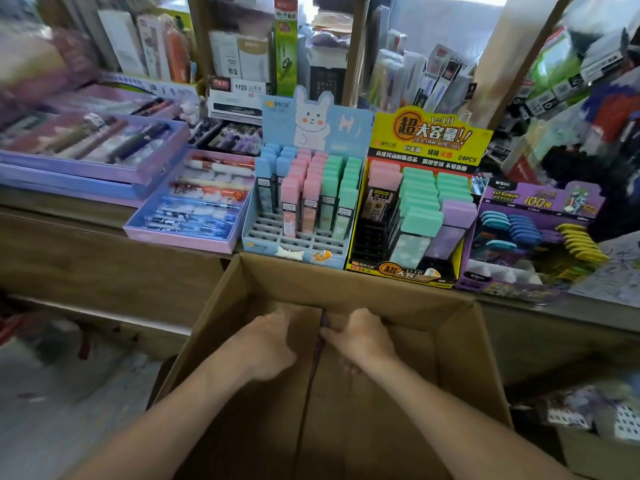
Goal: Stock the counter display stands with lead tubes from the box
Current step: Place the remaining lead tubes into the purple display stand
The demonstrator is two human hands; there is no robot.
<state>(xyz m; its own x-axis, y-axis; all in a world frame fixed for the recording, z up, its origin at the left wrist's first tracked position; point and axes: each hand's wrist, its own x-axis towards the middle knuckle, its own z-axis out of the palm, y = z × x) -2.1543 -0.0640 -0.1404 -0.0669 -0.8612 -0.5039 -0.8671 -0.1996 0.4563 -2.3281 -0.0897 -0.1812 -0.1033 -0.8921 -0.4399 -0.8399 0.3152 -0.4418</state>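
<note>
Counter (52, 199) carried the displays. The box (346, 282) stood open against its edge, inner flaps (381, 410) closed over the contents, so the stock to be shelved was hidden; only a dark strip showed at the seam. The blue stand (298, 109) and yellow stand (426, 133) were part-filled with upright pastel tubes (290, 209), with the blue stand's front slots unfilled. The left hand (273, 341) and right hand (365, 337) were curled at the seam, fingers hooked on the flap edges. A tube was judged light, rigid and smooth, best pinched across its broad sides below the cap.
</note>
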